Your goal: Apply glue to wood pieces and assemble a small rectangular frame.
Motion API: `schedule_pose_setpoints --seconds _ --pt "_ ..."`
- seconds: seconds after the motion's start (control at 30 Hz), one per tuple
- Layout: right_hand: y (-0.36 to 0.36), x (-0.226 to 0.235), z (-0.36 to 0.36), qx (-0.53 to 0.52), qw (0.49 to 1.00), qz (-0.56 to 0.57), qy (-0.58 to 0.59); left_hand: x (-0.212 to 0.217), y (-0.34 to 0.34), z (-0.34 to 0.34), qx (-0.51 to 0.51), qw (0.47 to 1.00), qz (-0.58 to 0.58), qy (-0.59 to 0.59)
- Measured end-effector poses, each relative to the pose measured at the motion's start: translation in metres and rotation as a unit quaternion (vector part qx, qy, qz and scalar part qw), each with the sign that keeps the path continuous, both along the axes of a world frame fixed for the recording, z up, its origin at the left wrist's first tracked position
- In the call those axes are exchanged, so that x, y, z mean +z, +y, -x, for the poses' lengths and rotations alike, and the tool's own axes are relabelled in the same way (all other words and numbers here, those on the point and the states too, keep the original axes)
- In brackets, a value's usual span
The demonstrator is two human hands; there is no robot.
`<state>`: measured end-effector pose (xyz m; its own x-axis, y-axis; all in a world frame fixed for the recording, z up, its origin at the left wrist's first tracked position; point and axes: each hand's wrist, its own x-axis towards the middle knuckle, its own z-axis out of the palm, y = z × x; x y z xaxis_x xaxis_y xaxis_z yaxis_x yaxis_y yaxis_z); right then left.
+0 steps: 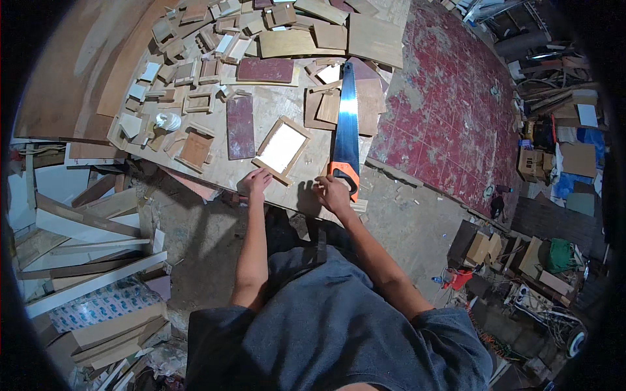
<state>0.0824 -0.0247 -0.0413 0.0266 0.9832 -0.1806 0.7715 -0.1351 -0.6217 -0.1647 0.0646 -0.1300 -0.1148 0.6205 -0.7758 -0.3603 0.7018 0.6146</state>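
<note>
A small rectangular wooden frame [299, 148] with a bright white panel [281, 147] inside lies at a slant near the front edge of the workbench. My left hand [258, 180] rests at its lower left corner, fingers stretched out and touching or nearly touching the wood. To the right of the frame lies a handsaw [347, 124], its blade pointing away from me and its orange and black handle nearest. Beside that handle, partly overlapping it, is my right hand [333, 194] with fingers curled in; what they pinch, if anything, is too small to make out.
Many small wooden frames and boxes crowd the bench's [215, 146] far left. Dark red boards [240, 127] lie left of the frame; plain boards [375, 39] are stacked behind. Scrap wood [91, 260] fills the floor at left. Clutter and cardboard boxes [531, 165] stand at right.
</note>
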Motion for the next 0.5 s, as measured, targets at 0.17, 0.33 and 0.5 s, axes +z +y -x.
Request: schedule_pose_setpoints --seconds 0.17,0.33,0.5 --pt "0.023 -0.015 0.038 0.017 0.998 0.056 -0.034 -0.004 0.001 0.007 -0.003 1.000 0.006 -0.025" --pt "0.036 -0.038 0.058 -0.048 0.988 0.098 0.105 -0.009 0.006 0.007 -0.013 0.999 0.018 -0.025" --pt "0.033 -0.051 0.071 -0.072 0.979 0.095 0.167 -0.009 0.005 0.009 -0.022 0.998 0.031 -0.041"
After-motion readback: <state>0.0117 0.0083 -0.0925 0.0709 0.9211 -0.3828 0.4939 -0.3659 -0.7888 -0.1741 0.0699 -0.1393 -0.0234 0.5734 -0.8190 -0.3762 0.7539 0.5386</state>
